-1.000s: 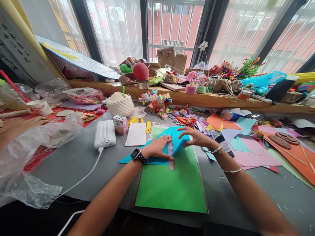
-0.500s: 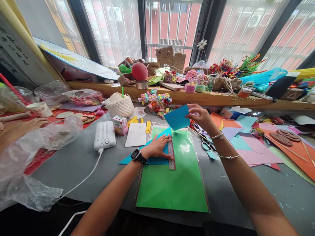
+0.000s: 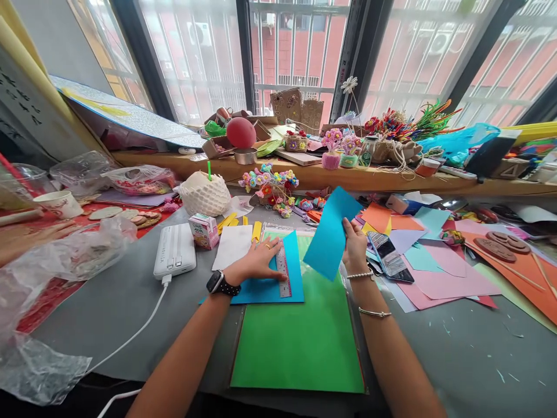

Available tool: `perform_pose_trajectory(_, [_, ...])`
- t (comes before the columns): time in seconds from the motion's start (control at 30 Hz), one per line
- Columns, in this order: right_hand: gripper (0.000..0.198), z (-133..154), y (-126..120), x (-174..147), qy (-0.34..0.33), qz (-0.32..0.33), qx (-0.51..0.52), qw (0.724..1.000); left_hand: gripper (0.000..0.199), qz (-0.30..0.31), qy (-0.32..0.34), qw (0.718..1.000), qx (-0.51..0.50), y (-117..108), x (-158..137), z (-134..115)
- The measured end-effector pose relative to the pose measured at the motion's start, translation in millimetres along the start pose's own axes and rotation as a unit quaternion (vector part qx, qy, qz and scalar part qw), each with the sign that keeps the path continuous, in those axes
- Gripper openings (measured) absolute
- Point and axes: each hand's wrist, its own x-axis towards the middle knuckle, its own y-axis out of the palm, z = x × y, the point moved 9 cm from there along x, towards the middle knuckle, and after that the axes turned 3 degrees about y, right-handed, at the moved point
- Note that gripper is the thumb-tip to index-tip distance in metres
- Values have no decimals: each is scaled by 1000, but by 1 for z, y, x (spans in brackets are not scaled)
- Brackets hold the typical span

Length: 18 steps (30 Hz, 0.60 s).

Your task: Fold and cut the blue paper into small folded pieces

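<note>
My left hand (image 3: 259, 259) lies flat with its fingers spread on a blue sheet of paper (image 3: 293, 284). Its thumb and fingertips touch a short, clear ruler (image 3: 284, 273), slightly tilted and inside the sheet's right edge. Between thumb and fingers, my right hand (image 3: 354, 247) grips a separate blue paper piece (image 3: 333, 232), held up at a slant over the green sheet pack (image 3: 300, 348). That pack lies under the larger blue sheet, in a clear sleeve.
A white power bank (image 3: 174, 249) with a cable stands left, beside a pink drink carton (image 3: 203, 231) and white paper (image 3: 232, 247). A phone (image 3: 390, 258) and coloured paper scraps (image 3: 452, 273) lie right. Another person's hand (image 3: 39, 238) rests at far left.
My right hand has come down and turned the blue piece more upright. My left hand has shifted left with the ruler, away from the sheet's edge. The phone now shows beside my right forearm.
</note>
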Motion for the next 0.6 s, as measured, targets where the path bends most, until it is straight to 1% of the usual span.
perform_pose_trajectory(0.07, [32,1,3,-4,-3,14,0,1000,78,-36,-6,999,-6,-12,1,3])
perform_pose_trajectory(0.13, [29,4,8,-8,-15,34,-7,999,59,-109,2,993,-44,-30,2,-2])
perform_pose_trajectory(0.2, [27,6,11,-11,-24,51,-25,998,47,-182,13,975,-124,-46,3,-10])
perform_pose_trajectory(0.23, [26,6,12,-13,-25,56,-37,997,45,-199,15,964,-176,-49,5,-14])
perform_pose_trajectory(0.27, [26,6,13,-14,-25,58,-50,997,44,-201,12,952,-232,-48,9,-16])
perform_pose_trajectory(0.33, [27,6,14,-15,-27,65,-73,995,38,-172,4,926,-337,-39,17,-21])
perform_pose_trajectory(0.4, [27,6,17,-17,-30,82,-85,993,31,-154,-23,899,-409,-31,23,-21])
perform_pose_trajectory(0.43, [27,6,18,-17,-29,91,-90,991,28,-156,-34,890,-428,-28,24,-19])
perform_pose_trajectory(0.5, [28,4,23,-19,-20,117,-103,988,26,-181,-46,878,-440,-31,23,-13])
perform_pose_trajectory(0.53, [28,2,27,-21,-11,138,-113,984,25,-200,-50,874,-440,-34,21,-10])
perform_pose_trajectory(0.6, [28,-4,39,-27,18,204,-146,968,25,-231,-61,866,-439,-41,15,-1])
